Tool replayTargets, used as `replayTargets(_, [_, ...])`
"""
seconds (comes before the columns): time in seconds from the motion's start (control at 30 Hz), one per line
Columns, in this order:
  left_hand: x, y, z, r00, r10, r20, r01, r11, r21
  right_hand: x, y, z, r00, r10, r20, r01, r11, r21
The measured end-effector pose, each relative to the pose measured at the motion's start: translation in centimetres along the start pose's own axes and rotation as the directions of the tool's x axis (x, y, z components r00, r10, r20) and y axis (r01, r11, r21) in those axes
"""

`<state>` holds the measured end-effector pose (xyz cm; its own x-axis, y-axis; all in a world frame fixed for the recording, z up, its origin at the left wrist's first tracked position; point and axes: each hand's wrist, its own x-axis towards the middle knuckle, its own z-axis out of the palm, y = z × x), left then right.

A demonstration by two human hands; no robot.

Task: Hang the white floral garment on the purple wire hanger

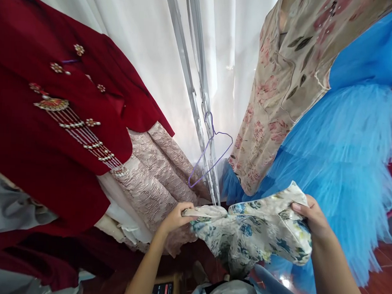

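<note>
A cream garment with blue, green and yellow floral print (247,232) is stretched between my two hands at the bottom centre. My left hand (179,216) pinches its left upper edge. At the other side, my right hand (315,215) grips the right upper part, thumb lying on top of the fabric. The lower end of the cloth drops toward my body, partly bunched and in shadow. Just beyond it, a bare purple wire hanger (211,154) hangs on the metal stand.
A dark red jacket (87,130) with beaded ornaments hangs at left, over a pale pink textured skirt (153,175). Metal poles (193,78) stand before a white curtain (132,37). To the right hang a beige floral dress (264,106) and a blue tulle gown (339,169).
</note>
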<state>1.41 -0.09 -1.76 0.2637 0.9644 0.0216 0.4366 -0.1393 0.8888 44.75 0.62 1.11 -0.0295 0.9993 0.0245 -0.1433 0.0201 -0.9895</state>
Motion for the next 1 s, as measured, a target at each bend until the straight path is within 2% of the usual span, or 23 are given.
replayTargets(0.07, [-0.8,1.5,-1.7,0.999,0.028,-0.031,-0.029,0.999,-0.019,0.0,0.6,-0.7,0.998,-0.002,-0.056,0.003,1.000,0.031])
replayTargets(0.13, [-1.7,2.8,-2.9,0.994,0.101,-0.037,-0.105,0.980,-0.170,0.0,1.0,-1.2,0.994,0.014,-0.107,-0.005,0.996,0.084])
replayTargets(0.2, [-2.1,4.0,-3.9,0.975,0.212,-0.066,-0.222,0.912,-0.346,0.1,1.1,-1.3,0.988,0.042,-0.152,-0.021,0.990,0.139])
replayTargets(0.27, [-1.4,5.0,-4.9,0.944,0.305,-0.123,-0.328,0.835,-0.443,0.3,1.1,-0.9,0.983,0.062,-0.172,-0.032,0.985,0.170])
replayTargets(0.37, [1.8,6.1,-6.8,0.910,0.343,-0.233,-0.414,0.790,-0.452,0.6,0.9,0.5,0.991,0.046,-0.127,-0.030,0.991,0.130])
replayTargets(0.47, [6.3,6.3,-8.2,0.886,0.260,-0.383,-0.434,0.755,-0.492,0.9,1.1,2.1,0.998,0.021,-0.059,-0.018,0.999,0.049])
replayTargets(0.53, [9.3,6.2,-8.3,0.889,0.179,-0.420,-0.415,0.703,-0.578,1.2,1.5,2.9,0.999,0.015,-0.050,-0.013,1.000,0.024])
replayTargets(0.63, [12.8,5.8,-7.7,0.930,0.117,-0.349,-0.341,0.631,-0.697,1.7,2.3,3.4,0.997,0.020,-0.071,-0.018,1.000,0.020])
replayTargets(0.77, [15.7,4.9,-6.7,0.977,0.064,-0.204,-0.199,0.621,-0.758,2.2,3.3,3.0,0.993,0.046,-0.110,-0.041,0.998,0.043])
replayTargets(0.87, [16.0,4.2,-6.0,0.994,0.057,-0.094,-0.110,0.574,-0.811,2.3,3.7,2.7,0.982,0.078,-0.170,-0.065,0.995,0.080])
replayTargets(1.0, [14.3,3.4,-5.5,0.998,0.052,0.042,0.012,0.478,-0.878,2.4,4.0,3.1,0.965,0.121,-0.233,-0.091,0.987,0.133])
